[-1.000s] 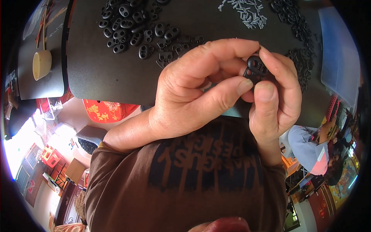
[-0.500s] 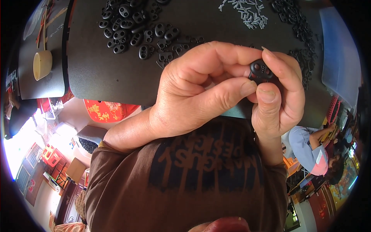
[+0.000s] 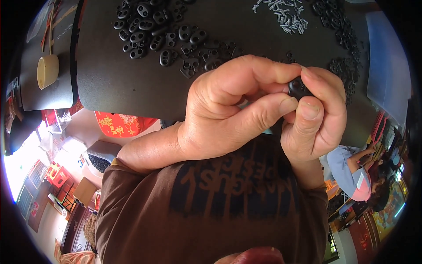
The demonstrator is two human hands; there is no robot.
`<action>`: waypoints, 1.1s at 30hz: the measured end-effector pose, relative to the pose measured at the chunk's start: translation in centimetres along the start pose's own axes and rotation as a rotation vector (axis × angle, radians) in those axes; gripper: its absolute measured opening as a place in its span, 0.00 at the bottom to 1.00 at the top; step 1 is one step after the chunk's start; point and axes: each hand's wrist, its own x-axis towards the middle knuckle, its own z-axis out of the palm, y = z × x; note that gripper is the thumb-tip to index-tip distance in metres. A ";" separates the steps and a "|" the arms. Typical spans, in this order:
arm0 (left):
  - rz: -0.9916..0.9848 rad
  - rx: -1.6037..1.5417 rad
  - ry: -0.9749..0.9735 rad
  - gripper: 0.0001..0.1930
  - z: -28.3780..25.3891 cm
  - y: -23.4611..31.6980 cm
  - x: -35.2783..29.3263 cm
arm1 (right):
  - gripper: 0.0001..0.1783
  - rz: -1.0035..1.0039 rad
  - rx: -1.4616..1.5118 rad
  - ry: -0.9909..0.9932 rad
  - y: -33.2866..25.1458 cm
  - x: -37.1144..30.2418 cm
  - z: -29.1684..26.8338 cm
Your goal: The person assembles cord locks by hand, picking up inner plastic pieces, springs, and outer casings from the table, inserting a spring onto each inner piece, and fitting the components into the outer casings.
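A small black two-hole cord lock (image 3: 299,88) is held above the table, pinched between the fingertips of both hands. My left hand (image 3: 233,110) grips its left side with thumb and forefinger. On its right side, my right hand (image 3: 323,108) closes with curled fingers and a raised thumb. The fingertips cover much of the cord lock, and its far side is hidden. Beyond my left hand lies a heap of similar black cord locks (image 3: 143,25), with flat black two-hole pieces (image 3: 190,64) at its near edge.
Small metal springs (image 3: 288,18) lie heaped on the dark table (image 3: 114,83). Black plastic parts (image 3: 345,37) spread along the right, beside a translucent bluish tray (image 3: 389,66). A cream scoop (image 3: 47,71) rests far left. A red patterned stool (image 3: 121,125) and a seated person (image 3: 345,169) are beyond the table.
The cord lock has tilted between my fingers, so its holes show less. Both hands sit slightly lower in the view, still pinching it.
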 end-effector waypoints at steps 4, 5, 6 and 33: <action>-0.021 0.041 0.066 0.16 0.6 -0.1 0.1 | 0.10 -0.096 0.036 0.112 0.6 -0.1 0.5; -0.026 0.014 0.063 0.16 0.6 0.0 0.2 | 0.10 -0.087 0.039 0.122 0.6 -0.1 0.5; -0.030 -0.012 0.059 0.16 0.6 0.0 0.2 | 0.10 -0.090 0.039 0.123 0.5 0.0 0.4; -0.025 -0.151 0.150 0.13 1.4 -0.4 0.1 | 0.11 -0.027 0.165 0.093 0.6 0.1 1.1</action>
